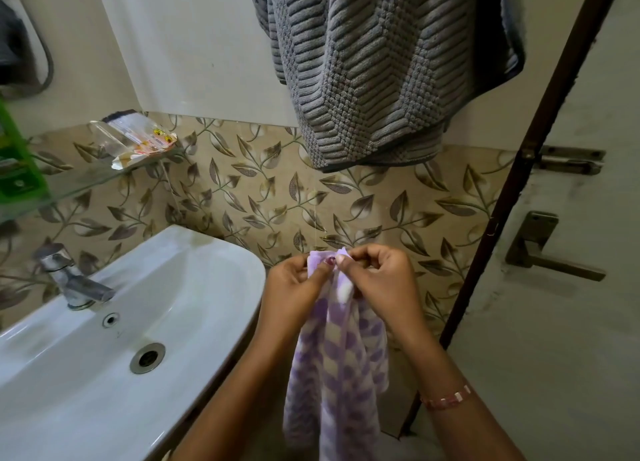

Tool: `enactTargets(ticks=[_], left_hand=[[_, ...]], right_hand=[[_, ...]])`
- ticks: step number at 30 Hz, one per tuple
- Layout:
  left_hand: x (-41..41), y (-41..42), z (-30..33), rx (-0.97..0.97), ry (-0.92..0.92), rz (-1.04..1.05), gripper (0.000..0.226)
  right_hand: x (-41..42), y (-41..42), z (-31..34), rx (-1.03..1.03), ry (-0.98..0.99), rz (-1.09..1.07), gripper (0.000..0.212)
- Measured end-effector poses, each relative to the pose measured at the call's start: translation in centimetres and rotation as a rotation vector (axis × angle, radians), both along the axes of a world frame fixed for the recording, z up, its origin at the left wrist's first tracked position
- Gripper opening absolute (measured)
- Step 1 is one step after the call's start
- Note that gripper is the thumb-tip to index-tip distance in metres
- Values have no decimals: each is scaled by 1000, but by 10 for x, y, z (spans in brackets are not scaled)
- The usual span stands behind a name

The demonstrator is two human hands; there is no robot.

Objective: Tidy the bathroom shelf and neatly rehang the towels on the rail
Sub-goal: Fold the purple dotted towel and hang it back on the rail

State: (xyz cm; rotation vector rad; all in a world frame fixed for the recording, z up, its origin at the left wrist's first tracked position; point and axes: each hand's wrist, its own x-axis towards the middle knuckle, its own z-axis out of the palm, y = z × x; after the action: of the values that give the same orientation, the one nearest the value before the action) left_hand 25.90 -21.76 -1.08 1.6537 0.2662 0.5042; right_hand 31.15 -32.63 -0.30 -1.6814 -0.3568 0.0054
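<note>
A small purple-and-white checked towel (341, 363) hangs down in front of me, low and right of centre. My left hand (294, 287) and my right hand (381, 280) pinch its top edge side by side, thumbs nearly touching. A large grey ribbed towel (377, 69) hangs bunched from above at the top centre; the rail holding it is out of view. The glass shelf (86, 180) runs along the left wall and carries a crumpled clear wrapper (135, 141) and a green packet (17, 162).
A white washbasin (194, 287) with a chrome tap (72, 280) fills the lower left. A dark door frame (519, 169) slants down the right, with a pale door, its handle (550, 252) and a bolt (568, 160) beyond.
</note>
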Motion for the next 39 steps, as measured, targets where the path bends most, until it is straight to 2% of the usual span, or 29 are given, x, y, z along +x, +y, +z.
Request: enactTargets(ticks=[3,5,8,10,14,17,19,22,25,29,31,36,39], left_hand=[[-2,-3,3,-73,-9,-45,20],[-4,-1,5,-14,6,-93,16],[-3,5,7,133,62,-127,21],[-1,9,6,144,58,-139,21],[-1,13,2,74,41,-116,15],[-2,16,8,82,25,-197,24],[0,19,17,135,-26,-247,29],[8,30,32,163,-119,-166,26],[15,48,40,203,-167,-23,27],[23,74,42,150,-238,162,27],[27,87,42,117,-283,250,21],[34,107,34,136,-276,328,17],[38,118,23,347,-250,420,15]], right_hand=[[3,-2,2,52,93,119,20],[7,-3,2,54,153,172,20],[12,-5,4,-156,21,249,26],[15,-7,8,-225,-20,319,29],[22,-15,16,-203,-110,363,24],[31,-20,17,-203,-195,407,36],[37,-21,16,-250,-157,521,39],[45,-21,5,-261,-52,582,33],[57,-29,-3,-330,-7,537,8],[75,-50,-13,-667,32,427,23],[83,-62,-20,-752,25,339,24],[95,-74,-24,-595,-118,-13,20],[102,-72,-18,-191,-90,-241,19]])
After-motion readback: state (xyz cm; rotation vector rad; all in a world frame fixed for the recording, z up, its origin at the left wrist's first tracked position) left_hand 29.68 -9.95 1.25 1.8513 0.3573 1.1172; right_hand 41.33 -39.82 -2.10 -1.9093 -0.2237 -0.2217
